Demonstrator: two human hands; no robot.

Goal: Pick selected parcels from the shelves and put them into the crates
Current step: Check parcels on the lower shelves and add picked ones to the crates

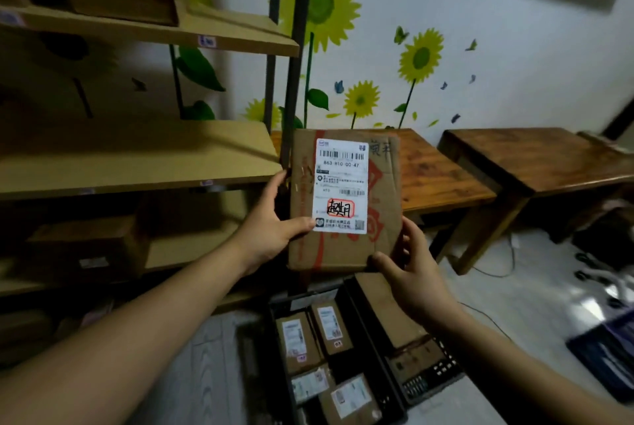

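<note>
Shelves, counters and floor with their loads.
Left of the grips, shelves [137,157] carry cardboard boxes [85,246]; below the grips, two black crates [356,308] of labelled parcels [331,327] rest on the floor [206,373]; two wooden counters [535,157] stand behind.

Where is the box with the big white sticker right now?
In the head view, the cardboard parcel is held up at centre by the left hand and right hand, above the black crates on the floor.

Pretty dim overall, shelves [137,157] sit in heavy shadow; white label [340,185] stays sharp, corners smear with motion blur, straight lines bow from fisheye.
</note>
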